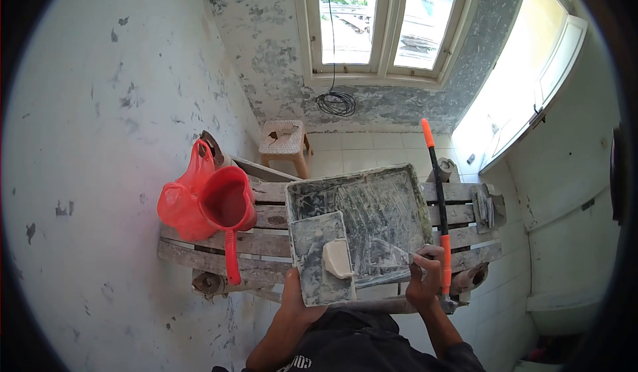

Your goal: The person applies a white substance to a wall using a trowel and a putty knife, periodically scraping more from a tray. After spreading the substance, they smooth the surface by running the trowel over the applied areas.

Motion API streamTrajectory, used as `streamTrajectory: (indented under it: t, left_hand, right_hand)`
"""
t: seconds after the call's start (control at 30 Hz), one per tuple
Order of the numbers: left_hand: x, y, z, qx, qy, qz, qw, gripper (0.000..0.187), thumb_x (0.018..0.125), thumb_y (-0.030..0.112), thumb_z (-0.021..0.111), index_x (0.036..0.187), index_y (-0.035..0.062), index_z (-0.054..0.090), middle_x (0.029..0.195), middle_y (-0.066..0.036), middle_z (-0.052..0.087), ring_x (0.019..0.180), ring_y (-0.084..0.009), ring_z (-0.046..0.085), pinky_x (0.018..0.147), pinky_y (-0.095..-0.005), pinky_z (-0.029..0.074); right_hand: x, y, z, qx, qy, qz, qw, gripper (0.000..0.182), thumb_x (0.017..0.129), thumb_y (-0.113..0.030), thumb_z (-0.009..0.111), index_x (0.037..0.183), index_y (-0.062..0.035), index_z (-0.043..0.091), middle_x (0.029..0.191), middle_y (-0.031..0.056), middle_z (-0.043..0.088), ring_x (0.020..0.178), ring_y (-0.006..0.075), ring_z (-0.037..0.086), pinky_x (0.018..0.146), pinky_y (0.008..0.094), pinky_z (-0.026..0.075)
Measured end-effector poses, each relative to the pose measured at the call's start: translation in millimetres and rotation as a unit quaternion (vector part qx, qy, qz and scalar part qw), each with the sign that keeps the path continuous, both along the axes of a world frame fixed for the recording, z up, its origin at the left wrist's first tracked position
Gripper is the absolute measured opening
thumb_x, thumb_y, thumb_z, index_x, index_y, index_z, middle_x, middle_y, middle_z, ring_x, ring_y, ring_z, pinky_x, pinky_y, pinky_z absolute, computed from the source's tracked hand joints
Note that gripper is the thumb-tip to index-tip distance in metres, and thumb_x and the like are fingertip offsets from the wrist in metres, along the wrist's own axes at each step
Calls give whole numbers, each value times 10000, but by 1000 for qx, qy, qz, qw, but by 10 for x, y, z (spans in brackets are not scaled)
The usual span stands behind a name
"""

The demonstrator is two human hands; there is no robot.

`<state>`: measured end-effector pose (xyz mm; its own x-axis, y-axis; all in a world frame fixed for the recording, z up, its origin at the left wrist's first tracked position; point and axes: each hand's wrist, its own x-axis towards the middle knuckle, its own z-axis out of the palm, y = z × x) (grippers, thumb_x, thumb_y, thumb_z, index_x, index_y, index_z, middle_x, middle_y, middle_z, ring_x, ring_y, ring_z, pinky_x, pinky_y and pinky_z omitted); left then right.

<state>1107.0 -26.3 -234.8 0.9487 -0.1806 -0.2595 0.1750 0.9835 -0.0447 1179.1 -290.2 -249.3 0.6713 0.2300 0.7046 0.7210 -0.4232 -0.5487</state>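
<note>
Putty (338, 258), a thick cream-coloured lump, sits by the right edge of a small flat board (318, 239) at the lower centre of the frame. The left hand (300, 302) grips the board's near left corner, thumb along the side; its fingers underneath are hidden. To the right, the right hand (425, 279) has its fingers closed round a scraper (392, 255), whose blade lies over the lower right of a wide, smeared tray (382, 219); whether the two touch is unclear. Tray and board overlap above a slatted wooden table (266, 242).

With the lump so near the edge, a level board and a firm left grip would probably serve best. The scraper would likely work cleanest at a low, even angle, lifting small amounts, its elbow clear of the orange-handled tool (446, 256) at right.
</note>
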Motion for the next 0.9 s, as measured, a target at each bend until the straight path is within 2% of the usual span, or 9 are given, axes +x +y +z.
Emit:
streamTrajectory:
  t: [0.17, 0.23, 0.43, 0.53, 0.6, 0.7, 0.77, 0.83, 0.9]
  left_hand:
    - [-10, 60, -29, 47, 30, 25, 998, 514, 1050, 384, 364, 1396, 48, 543, 1313, -159, 637, 1173, -325, 642, 1011, -512, 522]
    - [15, 70, -7, 46, 42, 15, 998, 505, 1048, 377, 384, 1391, 43, 544, 1304, -166, 637, 1159, -322, 647, 996, -499, 536]
    - [121, 18, 54, 73, 68, 17, 995, 498, 1041, 382, 432, 1363, 18, 541, 1200, -199, 630, 1065, -337, 649, 904, -472, 586]
    - [91, 26, 49, 57, 119, 45, 990, 481, 1039, 365, 451, 1342, 3, 538, 1183, -210, 603, 1046, -340, 615, 859, -482, 592]
    - [26, 91, 42, 81, 95, 66, 990, 531, 1018, 429, 497, 1321, -5, 540, 1195, -194, 576, 1010, -305, 571, 807, -437, 556]
    - [-325, 260, -148, 195, 49, 138, 970, 632, 978, 530, 540, 1297, -16, 541, 1171, -158, 559, 964, -260, 534, 764, -378, 473]
    - [-568, 387, -322, 253, 87, 149, 952, 715, 919, 605, 587, 1270, -17, 553, 1100, -126, 557, 932, -235, 523, 757, -353, 410]
    - [-753, 490, -506, 326, 96, 148, 929, 736, 899, 630, 584, 1240, -21, 565, 1041, -115, 549, 915, -233, 520, 743, -357, 400]
    - [-875, 522, -684, 300, 149, 142, 931, 750, 895, 645, 556, 1246, -18, 576, 1056, -117, 571, 936, -255, 544, 790, -395, 436]
  right_hand:
    - [-84, 25, 344, 183, 234, 55, 953, 266, 962, -111, 592, 1194, -13, 508, 1016, 116, 580, 841, 169, 536, 715, 295, 451]
    - [-103, 54, 480, 333, 490, 209, 778, 287, 966, -196, 576, 1189, -23, 523, 944, 105, 603, 763, 143, 527, 668, 269, 428]
    - [-179, 286, 275, 376, 614, 287, 632, 399, 983, -353, 562, 1188, -10, 549, 869, 82, 596, 688, 107, 491, 588, 237, 351]
    - [-224, 346, 245, 461, 656, 341, 490, 411, 992, -360, 560, 1198, -5, 539, 868, 70, 595, 682, 93, 490, 588, 245, 360]
    - [-197, 368, 344, 396, 650, 315, 567, 407, 1021, -363, 531, 1166, 16, 562, 839, 45, 596, 672, 80, 490, 587, 251, 365]
    - [29, 244, 446, 144, 508, 194, 826, 347, 1057, -298, 517, 1043, 26, 641, 780, 0, 586, 674, 70, 505, 611, 247, 389]
    - [236, 190, 578, 26, 494, 129, 859, 205, 999, -195, 607, 1061, -8, 662, 808, 34, 627, 697, 127, 565, 652, 297, 430]
    - [430, 239, 573, -213, 219, 91, 948, 168, 910, -125, 681, 1057, -43, 682, 845, 83, 647, 756, 224, 622, 703, 374, 464]
    - [503, 328, 558, -301, 225, 97, 922, 180, 873, -114, 701, 1042, -53, 689, 859, 102, 644, 791, 263, 631, 737, 410, 472]
